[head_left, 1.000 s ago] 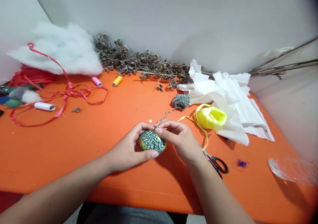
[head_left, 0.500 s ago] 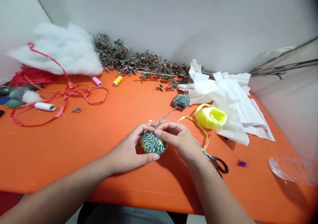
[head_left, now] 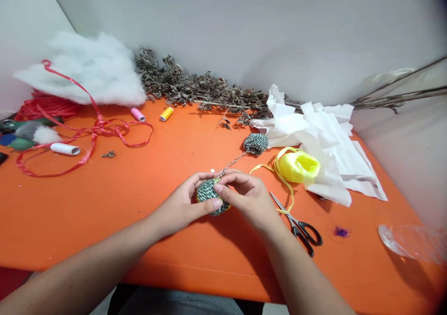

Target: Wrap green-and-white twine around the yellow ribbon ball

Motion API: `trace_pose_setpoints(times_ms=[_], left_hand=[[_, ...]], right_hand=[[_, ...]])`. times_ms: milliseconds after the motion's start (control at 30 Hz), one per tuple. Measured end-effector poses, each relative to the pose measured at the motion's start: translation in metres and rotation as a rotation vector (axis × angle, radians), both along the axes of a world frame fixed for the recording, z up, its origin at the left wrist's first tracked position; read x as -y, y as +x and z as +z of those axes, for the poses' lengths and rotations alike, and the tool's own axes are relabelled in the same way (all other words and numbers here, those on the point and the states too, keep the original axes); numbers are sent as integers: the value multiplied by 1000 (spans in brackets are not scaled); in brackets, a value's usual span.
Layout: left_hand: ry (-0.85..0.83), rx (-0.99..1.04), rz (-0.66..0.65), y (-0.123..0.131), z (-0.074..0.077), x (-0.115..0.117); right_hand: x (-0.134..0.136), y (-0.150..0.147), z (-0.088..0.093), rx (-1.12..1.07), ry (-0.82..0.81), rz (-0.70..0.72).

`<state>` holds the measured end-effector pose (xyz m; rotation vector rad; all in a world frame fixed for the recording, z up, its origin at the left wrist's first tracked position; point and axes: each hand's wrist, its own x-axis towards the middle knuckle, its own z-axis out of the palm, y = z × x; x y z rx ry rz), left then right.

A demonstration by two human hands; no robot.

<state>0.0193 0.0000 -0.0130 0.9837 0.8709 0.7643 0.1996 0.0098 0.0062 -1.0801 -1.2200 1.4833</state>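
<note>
Two bare hands show: one left hand and one right hand. There are two round green-and-white twine balls, one held ball and one loose ball. Three small cylindrical spools lie about: one pink spool, one yellow spool, one white spool. There is one pair of black-handled metal scissors and one bright yellow raffia bundle.

No readable text or labels, yellow thread spool perhaps too small
</note>
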Motion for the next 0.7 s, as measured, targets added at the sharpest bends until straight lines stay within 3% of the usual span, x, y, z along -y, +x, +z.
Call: trace_pose_setpoints(times_ms=[200,567,700], left_hand=[[31,13,-17,1,1,3],[101,20,-89,-1,1,3],[50,10,-103,0,1,5]], right_hand=[[-2,3,1,-74,-115,-25],[-3,6,1,-105,-141,-49],[-4,7,0,-107,-172,-60]])
